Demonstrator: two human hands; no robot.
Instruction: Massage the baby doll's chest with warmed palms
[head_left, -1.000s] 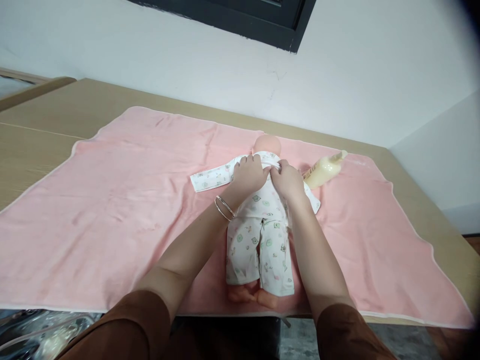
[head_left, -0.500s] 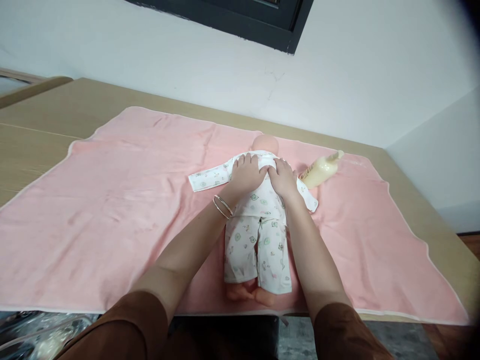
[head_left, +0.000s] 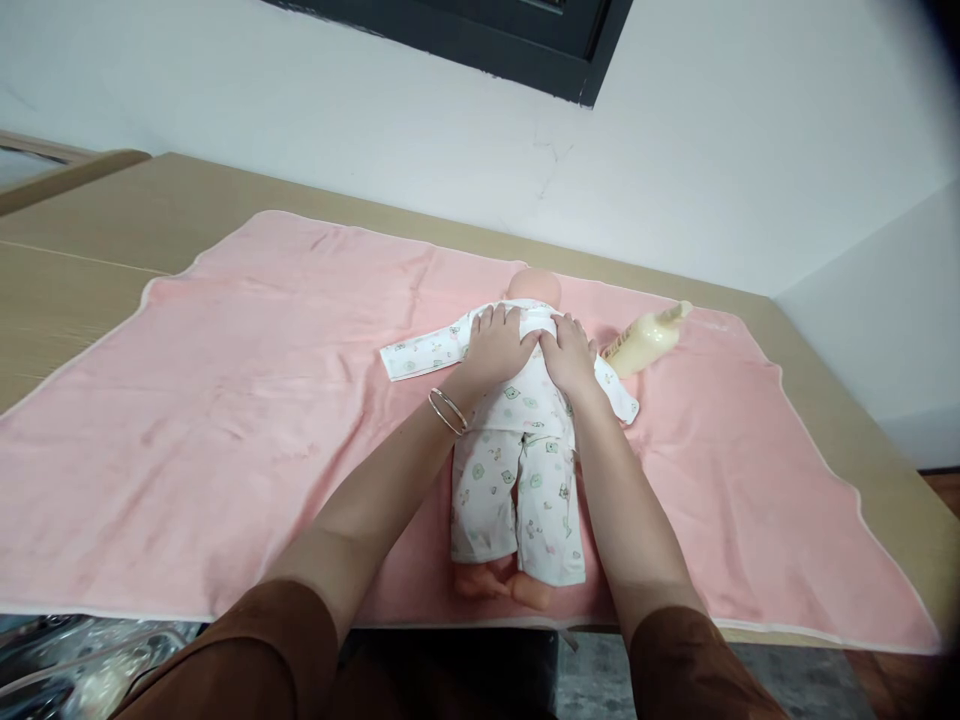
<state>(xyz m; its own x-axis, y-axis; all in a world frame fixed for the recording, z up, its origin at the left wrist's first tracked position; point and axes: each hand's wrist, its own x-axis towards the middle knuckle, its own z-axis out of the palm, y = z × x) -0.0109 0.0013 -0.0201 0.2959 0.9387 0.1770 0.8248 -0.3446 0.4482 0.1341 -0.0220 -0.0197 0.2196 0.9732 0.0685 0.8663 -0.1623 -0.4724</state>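
Observation:
A baby doll [head_left: 525, 400] in a white printed top and trousers lies on a pink blanket [head_left: 247, 430], its head away from me and its bare feet towards me. Face down seems likely, since only the smooth back of its head shows. My left hand [head_left: 496, 345] rests flat on the left side of the doll's upper back, fingers stretched out. Opposite it, my right hand [head_left: 568, 355] lies flat on the right side, with the two thumbs nearly meeting in the middle. A metal bangle [head_left: 448, 411] circles my left wrist.
A pale yellow pump bottle [head_left: 645, 338] lies on its side by the doll's right-hand sleeve. The blanket covers much of a wooden table [head_left: 225, 185] against a white wall [head_left: 420, 130]. Clear plastic wrapping [head_left: 105, 665] shows below the table edge at lower left.
The whole view has shifted very slightly. Both hands stay on the doll's back, with no clear movement against it.

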